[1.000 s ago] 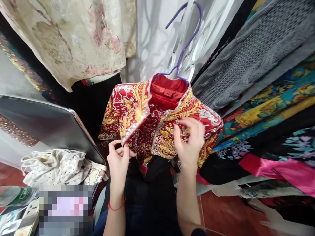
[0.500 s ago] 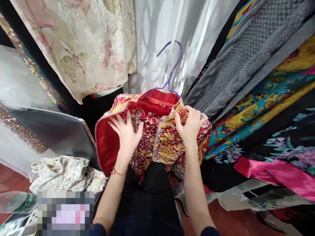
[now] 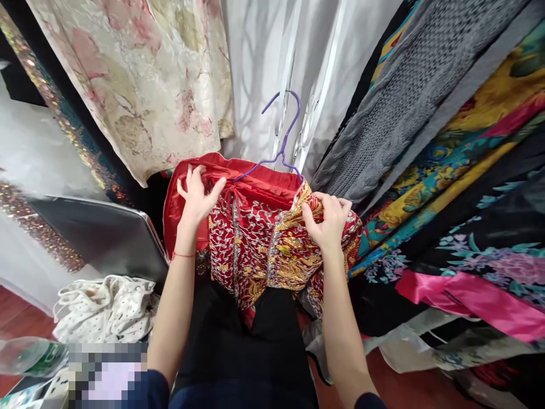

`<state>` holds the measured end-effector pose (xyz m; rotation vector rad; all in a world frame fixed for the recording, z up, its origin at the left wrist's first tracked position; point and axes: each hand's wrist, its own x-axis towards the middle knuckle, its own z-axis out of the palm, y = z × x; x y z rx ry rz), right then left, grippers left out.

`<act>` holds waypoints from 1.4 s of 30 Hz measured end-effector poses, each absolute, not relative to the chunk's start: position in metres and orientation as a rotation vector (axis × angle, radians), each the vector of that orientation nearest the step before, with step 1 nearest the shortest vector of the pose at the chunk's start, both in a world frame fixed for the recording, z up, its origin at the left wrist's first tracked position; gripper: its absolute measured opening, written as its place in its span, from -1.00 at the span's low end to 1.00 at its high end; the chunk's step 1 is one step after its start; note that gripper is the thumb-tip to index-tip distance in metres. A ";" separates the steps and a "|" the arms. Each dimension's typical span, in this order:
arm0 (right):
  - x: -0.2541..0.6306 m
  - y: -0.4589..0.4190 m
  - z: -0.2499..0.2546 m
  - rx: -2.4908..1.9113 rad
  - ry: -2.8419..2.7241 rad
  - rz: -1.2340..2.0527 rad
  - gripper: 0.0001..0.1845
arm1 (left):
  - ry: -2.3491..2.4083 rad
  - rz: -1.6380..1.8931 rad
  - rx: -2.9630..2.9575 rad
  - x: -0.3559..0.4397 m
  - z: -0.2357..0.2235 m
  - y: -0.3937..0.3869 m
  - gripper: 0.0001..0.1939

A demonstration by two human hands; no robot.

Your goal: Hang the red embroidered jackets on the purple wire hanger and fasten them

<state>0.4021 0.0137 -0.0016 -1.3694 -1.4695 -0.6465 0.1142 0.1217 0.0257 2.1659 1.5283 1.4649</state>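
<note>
A red jacket (image 3: 293, 250) with gold and silver embroidery hangs on a purple wire hanger (image 3: 284, 142) in front of my lap. Its left-side front panel is folded back, baring the shiny red lining (image 3: 172, 210) and a small red tie near the collar. Against that lining, by the hanger's left arm, rests my left hand (image 3: 193, 199), fingers apart and thumb stretched out. At the other shoulder my right hand (image 3: 327, 224) grips the embroidered fabric, its fingers over the top and its thumb on the front.
A cream floral garment (image 3: 170, 96) hangs at upper left, before a white curtain (image 3: 251, 68). Grey knitwear (image 3: 409, 91) and patterned clothes crowd the right. At left are a dark panel (image 3: 102, 238), a spotted white cloth (image 3: 104, 309) and a plastic bottle (image 3: 36, 357).
My left hand has moved up and left, turning the front panel outward, so more red lining shows. The hanger hook has shifted slightly left and down. My right hand stays on the shoulder.
</note>
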 end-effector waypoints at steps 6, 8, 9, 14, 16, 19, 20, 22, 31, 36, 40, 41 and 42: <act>0.409 0.012 0.003 -1.323 -1.491 -0.647 -0.74 | 1.424 1.519 2.031 0.116 0.024 0.159 -0.52; 0.410 0.013 0.005 -1.307 -1.498 -0.652 -0.75 | 1.422 1.444 2.060 0.112 0.028 0.160 -0.47; 0.410 0.012 0.005 -1.304 -1.500 -0.658 -0.75 | 1.424 1.394 2.092 0.110 0.031 0.157 -0.43; 0.395 0.004 0.002 -1.418 -1.532 -0.748 -0.75 | 1.487 1.586 2.340 0.123 0.042 0.106 -0.53; 0.390 -0.003 -0.001 -1.482 -1.532 -0.826 -0.72 | 1.333 1.718 2.519 0.145 0.042 0.079 -0.48; 0.390 -0.016 -0.004 -1.550 -1.550 -0.904 -0.70 | 0.872 1.599 2.905 0.184 0.038 0.047 -0.51; 0.391 -0.022 -0.004 -1.564 -1.570 -0.905 -0.70 | 0.718 1.504 3.015 0.196 0.035 0.040 -0.52; 0.396 -0.033 -0.002 -1.583 -1.610 -0.879 -0.70 | 0.525 1.346 3.139 0.214 0.031 0.032 -0.51; 0.417 -0.069 0.010 -1.659 -1.332 -0.872 -0.60 | 0.743 1.314 2.980 0.231 0.021 0.027 -0.37; 0.426 -0.107 0.038 -1.656 -0.908 -0.945 -0.54 | 0.855 1.300 2.938 0.233 0.013 0.022 -0.42; 0.405 -0.152 0.070 -1.560 -0.556 -1.069 -0.56 | 0.847 1.259 2.811 0.235 0.017 0.013 -0.44; 0.395 -0.160 0.074 -1.538 -0.545 -1.066 -0.57 | 0.823 1.267 2.750 0.234 0.018 0.007 -0.45; 0.384 -0.166 0.074 -1.534 -0.584 -1.040 -0.60 | 0.792 1.306 2.668 0.232 0.018 -0.002 -0.48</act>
